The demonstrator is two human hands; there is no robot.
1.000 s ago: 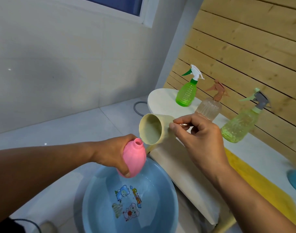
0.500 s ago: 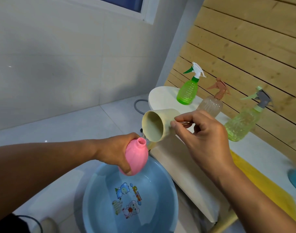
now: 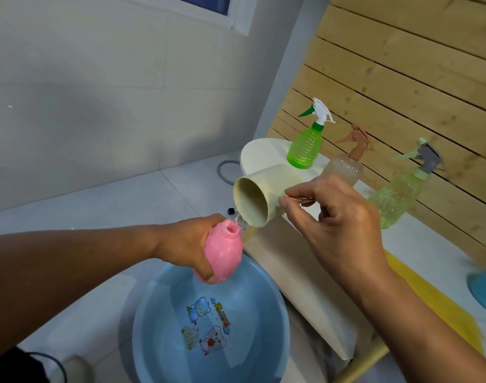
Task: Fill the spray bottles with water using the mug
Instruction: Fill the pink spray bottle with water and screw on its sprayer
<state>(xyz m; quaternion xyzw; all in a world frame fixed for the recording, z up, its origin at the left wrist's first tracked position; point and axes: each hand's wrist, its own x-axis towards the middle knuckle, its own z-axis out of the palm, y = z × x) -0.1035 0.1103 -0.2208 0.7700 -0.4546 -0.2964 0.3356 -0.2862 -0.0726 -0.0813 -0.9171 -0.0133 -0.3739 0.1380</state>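
Tipped further over than half a second ago, the cream mug (image 3: 264, 194) now lies almost on its side, and water spills from its lower rim onto the neck of the pink bottle (image 3: 222, 251), which was dry-looking before. That bottle is smooth, rounded and capless, its small round mouth facing up toward the mug's lip, and it hangs tilted above the blue basin (image 3: 208, 322) on the floor. Fingers of the left hand (image 3: 190, 241) wrap round its body from the left, thumb underneath. Right hand (image 3: 338, 217) reaches in from the lower right, its fingers pinching the mug's handle at the rear, over the edge of the white desk (image 3: 305, 272).
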